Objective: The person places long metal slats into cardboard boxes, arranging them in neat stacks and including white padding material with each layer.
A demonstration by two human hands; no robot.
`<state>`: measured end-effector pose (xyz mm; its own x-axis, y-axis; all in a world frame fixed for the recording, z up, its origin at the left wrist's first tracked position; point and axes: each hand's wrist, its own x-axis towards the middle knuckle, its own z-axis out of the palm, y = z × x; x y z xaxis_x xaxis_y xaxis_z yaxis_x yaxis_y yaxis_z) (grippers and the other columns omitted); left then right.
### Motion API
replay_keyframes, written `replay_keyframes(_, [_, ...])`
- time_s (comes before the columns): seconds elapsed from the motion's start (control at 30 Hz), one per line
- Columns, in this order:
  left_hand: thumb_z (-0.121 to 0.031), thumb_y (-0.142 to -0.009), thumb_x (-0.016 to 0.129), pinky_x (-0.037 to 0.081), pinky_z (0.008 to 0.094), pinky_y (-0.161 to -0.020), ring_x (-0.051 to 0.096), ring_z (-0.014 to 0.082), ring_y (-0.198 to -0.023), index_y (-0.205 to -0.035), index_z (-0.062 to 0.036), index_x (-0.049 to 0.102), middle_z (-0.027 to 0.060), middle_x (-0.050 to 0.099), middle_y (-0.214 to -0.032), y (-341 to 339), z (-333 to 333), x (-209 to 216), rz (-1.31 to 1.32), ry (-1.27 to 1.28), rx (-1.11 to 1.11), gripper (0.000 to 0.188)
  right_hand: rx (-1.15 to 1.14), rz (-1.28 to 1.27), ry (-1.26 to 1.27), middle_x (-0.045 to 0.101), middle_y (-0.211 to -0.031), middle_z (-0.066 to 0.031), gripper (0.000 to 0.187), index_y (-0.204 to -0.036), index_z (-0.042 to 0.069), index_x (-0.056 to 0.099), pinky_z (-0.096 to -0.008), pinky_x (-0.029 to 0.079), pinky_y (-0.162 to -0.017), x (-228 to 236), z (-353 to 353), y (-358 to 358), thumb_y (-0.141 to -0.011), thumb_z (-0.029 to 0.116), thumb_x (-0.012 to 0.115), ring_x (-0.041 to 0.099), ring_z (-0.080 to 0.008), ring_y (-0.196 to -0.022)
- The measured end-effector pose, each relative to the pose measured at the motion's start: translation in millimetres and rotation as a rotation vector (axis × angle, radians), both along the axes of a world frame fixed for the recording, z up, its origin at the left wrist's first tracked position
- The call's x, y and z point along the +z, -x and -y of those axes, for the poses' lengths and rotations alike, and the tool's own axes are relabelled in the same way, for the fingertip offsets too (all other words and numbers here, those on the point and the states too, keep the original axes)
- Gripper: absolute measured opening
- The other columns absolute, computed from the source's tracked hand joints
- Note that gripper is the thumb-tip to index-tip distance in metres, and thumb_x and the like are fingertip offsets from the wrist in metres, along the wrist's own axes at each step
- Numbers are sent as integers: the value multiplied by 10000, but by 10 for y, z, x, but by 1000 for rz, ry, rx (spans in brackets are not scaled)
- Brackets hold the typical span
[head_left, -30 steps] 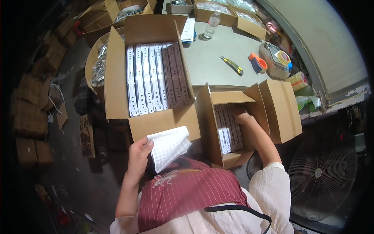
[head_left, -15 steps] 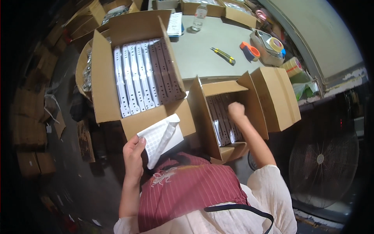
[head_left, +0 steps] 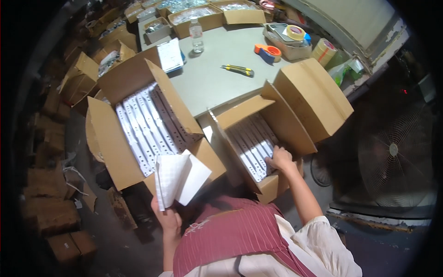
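My left hand (head_left: 170, 218) grips the lower edge of white sheets of round stickers (head_left: 171, 179), one sheet curling over another. They hang over the near flap of a large open carton (head_left: 109, 150). Rows of perforated metal rails (head_left: 140, 127) stand packed in that carton. At the right, my right hand (head_left: 280, 158) reaches into a smaller open carton (head_left: 295, 122), thumb and fingers apart. Its fingertips are at the near right end of more metal rails (head_left: 251, 147); whether they press on one I cannot tell. No held object shows in that hand.
On the table (head_left: 210, 85) are a yellow utility knife (head_left: 237, 70), an orange tape dispenser (head_left: 267, 53), a water bottle (head_left: 196, 36) and papers (head_left: 170, 55). A closed carton (head_left: 314, 99) stands right of the smaller one. A large fan (head_left: 392, 150) is further right.
My right hand has shifted toward the near end of the smaller carton, and its fist has loosened. The sticker sheets have tilted and folded over in my left hand. The view has turned.
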<state>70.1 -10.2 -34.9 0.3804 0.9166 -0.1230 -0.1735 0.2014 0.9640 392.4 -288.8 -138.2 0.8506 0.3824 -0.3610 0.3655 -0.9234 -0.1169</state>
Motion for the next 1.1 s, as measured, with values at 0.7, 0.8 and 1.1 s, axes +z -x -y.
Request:
replay_keyframes(0.7, [-76, -981, 473, 474, 334, -876, 588, 198, -1010, -1212, 65, 576, 117, 628, -1106, 300, 92, -32, 54, -46, 43, 290, 110, -25, -158, 631, -1098, -307, 392, -1183, -49, 526, -494, 534, -858, -261, 25, -211, -891, 196, 615, 655, -455, -965])
replay_keyframes(0.8, [-125, -1009, 459, 489, 301, -810, 617, 178, -950, -1212, 42, 551, 107, 640, -1078, 542, -102, -273, -578, -723, -133, 279, 61, -201, -147, 619, -1154, -328, 523, -1266, -56, 481, -496, 509, -906, -93, -20, -189, -927, 312, 634, 632, -460, -1033])
replay_keyframes(1.1, [-63, -965, 483, 518, 336, -877, 627, 236, -1052, -1246, 70, 543, 150, 607, -1201, 79, 32, 205, -14, -2, 10, 317, 182, 133, 37, 634, -1123, -249, 630, -1363, -121, 386, -400, 576, -794, -129, -106, -8, -810, 75, 615, 695, -327, -962])
